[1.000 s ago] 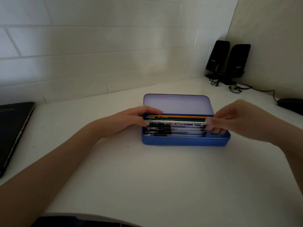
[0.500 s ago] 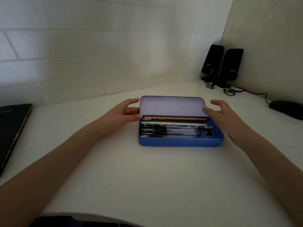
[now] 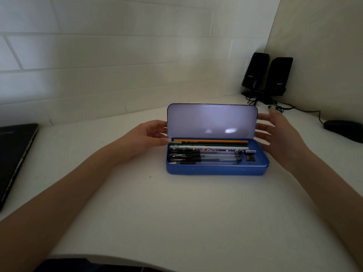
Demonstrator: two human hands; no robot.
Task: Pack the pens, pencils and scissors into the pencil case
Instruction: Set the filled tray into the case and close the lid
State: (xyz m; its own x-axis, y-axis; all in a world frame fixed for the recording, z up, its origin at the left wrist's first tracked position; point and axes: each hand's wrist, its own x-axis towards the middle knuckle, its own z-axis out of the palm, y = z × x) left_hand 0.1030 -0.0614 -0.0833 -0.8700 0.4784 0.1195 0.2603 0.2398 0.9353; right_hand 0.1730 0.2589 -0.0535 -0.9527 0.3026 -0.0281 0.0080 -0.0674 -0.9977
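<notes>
Left hand (image 3: 146,135) sits at the left end of the raised pale lilac lid (image 3: 212,120), its fingers (image 3: 160,132) loosely spread and reaching toward the lid's edge; the fingertips pass behind that edge, so whether they grip the lid cannot be told. Right hand (image 3: 279,132) is over at the opposite end, fingers (image 3: 264,126) fanned wide and held open, tips just beside the lid's right edge, with nothing held in it. Between the two hands sits the blue rectangular metal pencil case (image 3: 216,169), open on the white table (image 3: 176,213), lid standing roughly upright at the back. Inside, at the rear, an orange pencil (image 3: 211,141) lies lengthwise, a dark green pencil (image 3: 208,145) just in front of it, then a white pencil (image 3: 208,148) and a blue patterned pen (image 3: 216,150). In front of those, a row of clear-barrelled pens with black grips (image 3: 202,157) lies side by side, filling the near part of the case. A small dark object sits in the right end of the case, too small to identify. Out to the far left, the corner of a closed black laptop (image 3: 15,154) rests on the table. Back right, in the corner, two black desktop speakers (image 3: 267,75) stand side by side with their cables (image 3: 282,108) trailing, and a black computer mouse (image 3: 343,130) lies at the right edge.
</notes>
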